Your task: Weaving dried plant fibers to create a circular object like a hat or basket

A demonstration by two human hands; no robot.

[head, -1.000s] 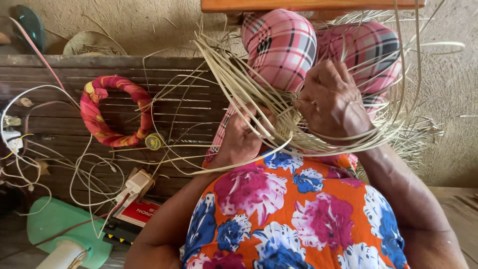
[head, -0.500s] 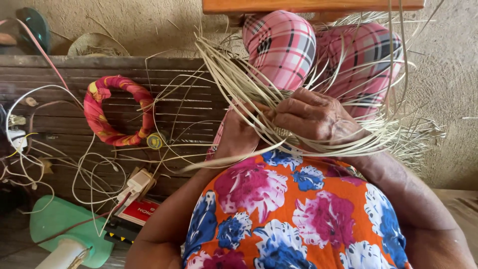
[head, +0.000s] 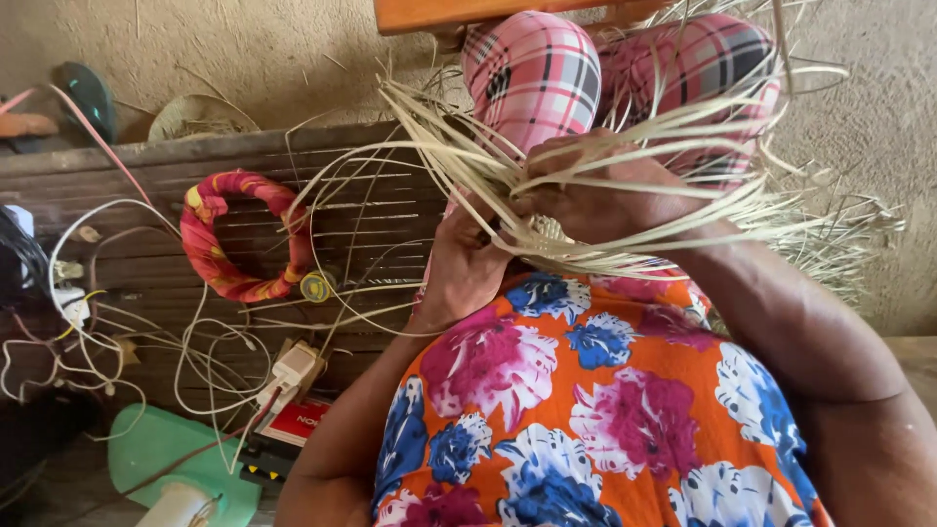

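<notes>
View from the head camera, looking down over an orange blouse with pink, blue and white flowers to the lap. The left hand is closed around the near side of a small woven piece of pale straw, its fingers curled and pressed together against the work, with the thumb side turned up toward the bundle of pale straw strips that fans out above and to the left of the fingertips. The right hand lies over the same woven piece from the far side, knuckles up; its fingers are bent and gathered tightly on the strands, but several strips cross in front of them, so exactly which strand they pinch cannot be told. The two hands touch the work from opposite sides and sit just beside each other, the woven piece between them and directly above the blouse. Long loose strips sweep out to the right of the right-hand fingers and beyond them over the knees in pink plaid cloth. Well to the left of the left-hand fingers, on a dark slatted wooden platform, lie a red patterned cloth ring, a tangle of white cables and a white plug adapter; nearer the viewer stands a green fan base.
</notes>
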